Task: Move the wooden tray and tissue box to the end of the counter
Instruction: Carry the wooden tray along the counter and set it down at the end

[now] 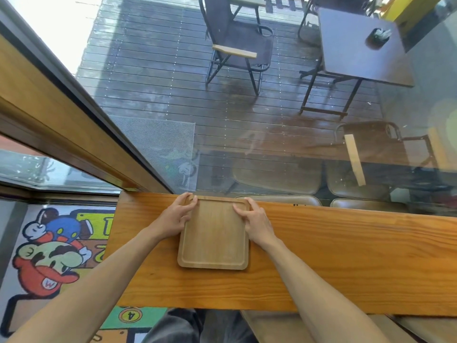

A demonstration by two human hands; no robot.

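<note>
Tray: wooden tray (214,241), light brown, rectangular with rounded corners and a low raised rim around a flat, bare inner surface.
Pose: lies flat, long side running away from the person, far edge at the counter's (346,256) window-side edge.
Place: on the wooden counter, near its left end, resting on the top.
Contact: left hand (176,214) and right hand (254,220) grip its two far corners, fingers over the rim.
Tissue box: not in view.

The cartoon rug (57,246) shows a "W" on the red cap and a circled "4".
</note>
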